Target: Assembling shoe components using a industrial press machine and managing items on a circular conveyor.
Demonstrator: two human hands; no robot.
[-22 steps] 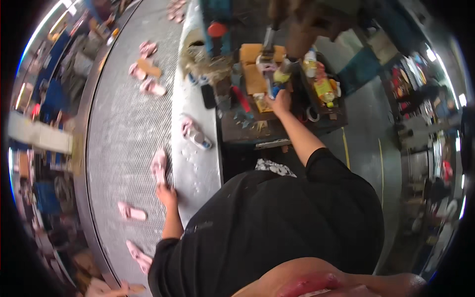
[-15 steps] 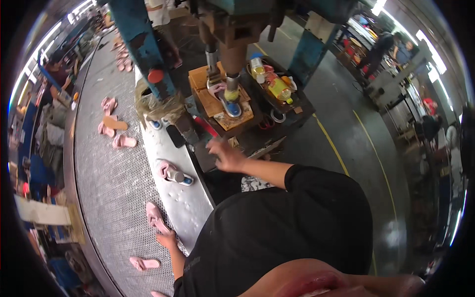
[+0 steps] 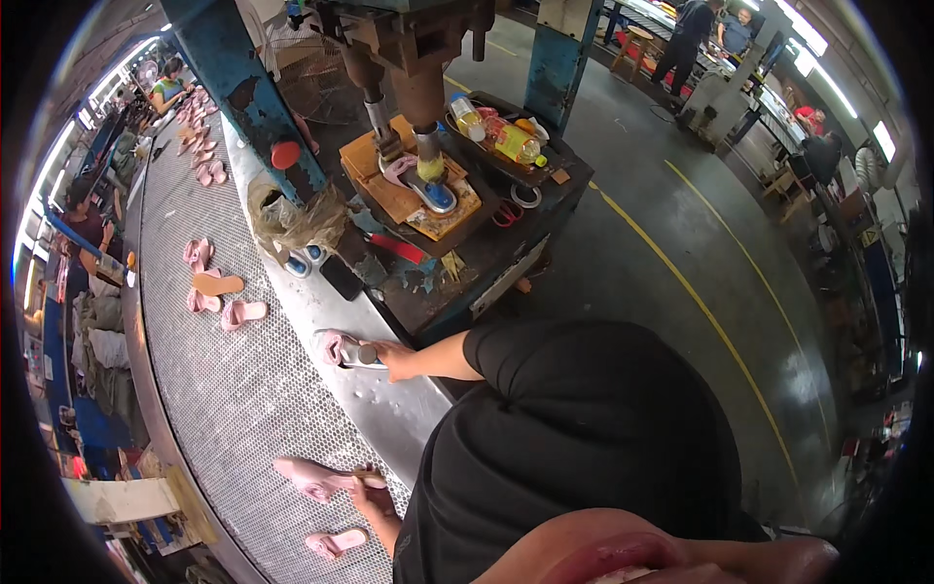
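At the near end of the mesh conveyor, my left hand (image 3: 375, 498) is closed on the heel end of a pink slipper (image 3: 313, 477). Another pink slipper (image 3: 336, 543) lies on the mesh just beyond that hand, toward the lower edge. My right hand (image 3: 394, 360) grips the heel end of a shoe last (image 3: 362, 354), which lies on the metal ledge. A pink slipper upper (image 3: 335, 347) sits over the front of this last. Under the press (image 3: 420, 97), one more last with a pink upper (image 3: 435, 195) stands on a wooden board.
More pink slippers (image 3: 241, 313) lie farther along the mesh conveyor (image 3: 224, 399). A dark phone (image 3: 341, 278) and a plastic bag (image 3: 292, 219) are by the press post. Scissors (image 3: 507, 212), tape and a tray with bottles (image 3: 511, 141) stand right of the press. Other people work farther off.
My right hand has come down from beside the press onto the last on the ledge. My left hand has shifted nearer with its slipper, which has turned more sideways. The view has shifted.
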